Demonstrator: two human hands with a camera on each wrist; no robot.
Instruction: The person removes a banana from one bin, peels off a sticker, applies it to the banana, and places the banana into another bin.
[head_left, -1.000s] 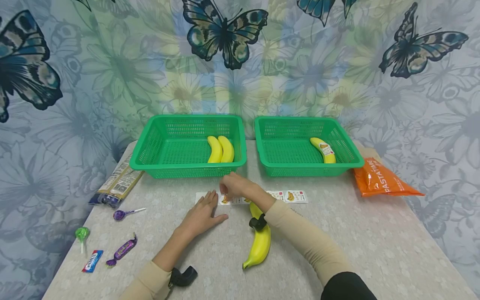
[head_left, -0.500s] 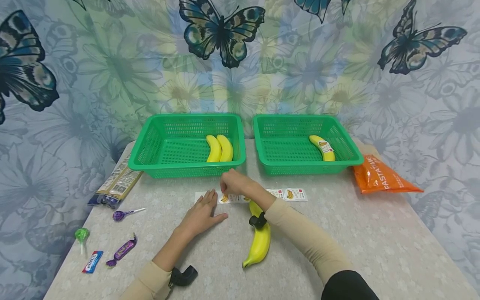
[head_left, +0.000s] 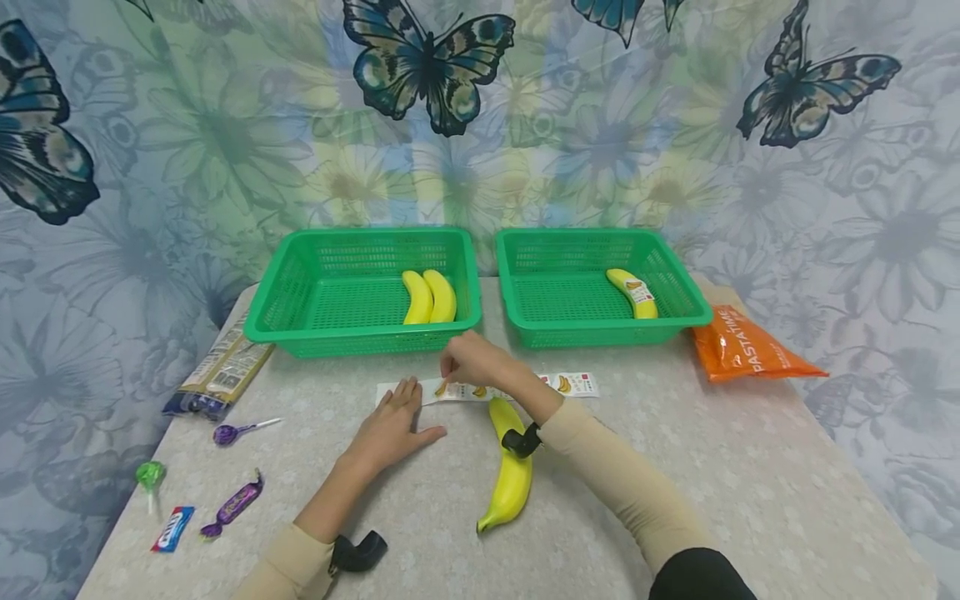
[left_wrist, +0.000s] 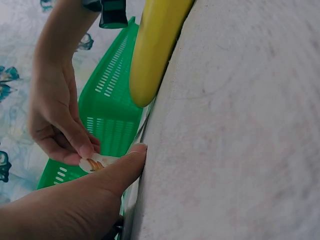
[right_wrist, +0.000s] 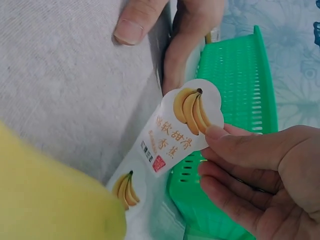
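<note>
My right hand (head_left: 480,362) pinches the edge of a white banana sticker (right_wrist: 175,127) between thumb and forefinger. In the right wrist view the sticker is lifted at that edge, its lower end still at the backing strip, where another banana picture shows. The sticker strip (head_left: 577,384) lies across the table, partly hidden behind my right hand and wrist. Left of the pinch, my left hand (head_left: 386,429) rests with straight fingers on the strip's left end. A large yellow banana (head_left: 506,483) lies just in front of the strip, partly under the right wrist's camera.
Behind the strip stand two green baskets: the left basket (head_left: 322,337) holds two bananas (head_left: 429,297), the right basket (head_left: 600,335) one stickered banana (head_left: 632,293). An orange bag (head_left: 750,346) lies at right. A gold packet (head_left: 225,367), lollipops (head_left: 225,434) and wrapped candies (head_left: 238,504) lie at left.
The head view has shifted a little, so the scene sits further left. My right hand keeps its pinch, and the strip beside it looks slightly raised. The left hand stays on the strip.
</note>
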